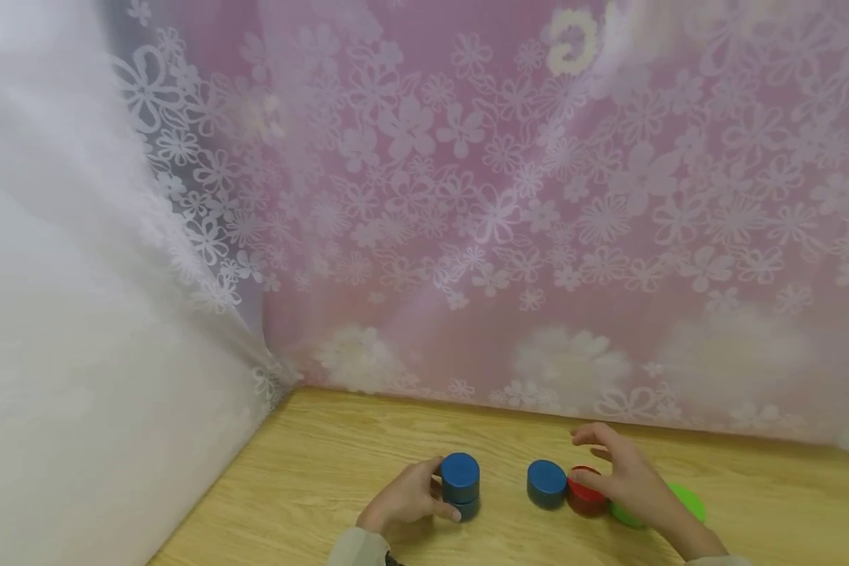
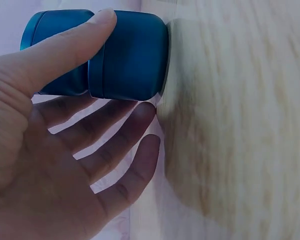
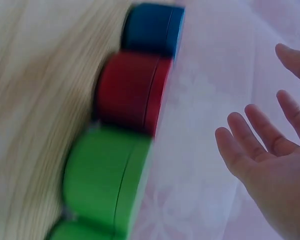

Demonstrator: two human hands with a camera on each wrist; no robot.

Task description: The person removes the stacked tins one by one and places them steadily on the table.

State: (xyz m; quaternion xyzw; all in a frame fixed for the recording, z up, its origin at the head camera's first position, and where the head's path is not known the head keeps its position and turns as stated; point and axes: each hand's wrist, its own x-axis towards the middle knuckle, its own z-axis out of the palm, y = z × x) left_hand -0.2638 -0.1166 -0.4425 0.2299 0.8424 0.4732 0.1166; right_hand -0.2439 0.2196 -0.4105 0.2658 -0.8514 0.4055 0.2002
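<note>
Two round blue tins stand stacked, the upper blue tin [image 1: 460,475] on the lower blue tin [image 2: 135,55]. My left hand [image 1: 412,495] holds the stack from the left, its thumb across the near side where the tins meet and its fingers round the back. To the right runs a row: a third blue tin [image 1: 546,485], a red tin [image 3: 125,90], a green tin [image 3: 102,175] and another green tin [image 1: 689,501]. Above the red and green tins hovers my right hand [image 1: 630,487], fingers loosely spread, holding nothing; it partly covers the green tins in the head view.
The tins stand on a wood-grain table [image 1: 368,440]. A pink flowered curtain [image 1: 467,236] hangs along the back edge, and a white sheet [image 1: 99,354] closes off the left side.
</note>
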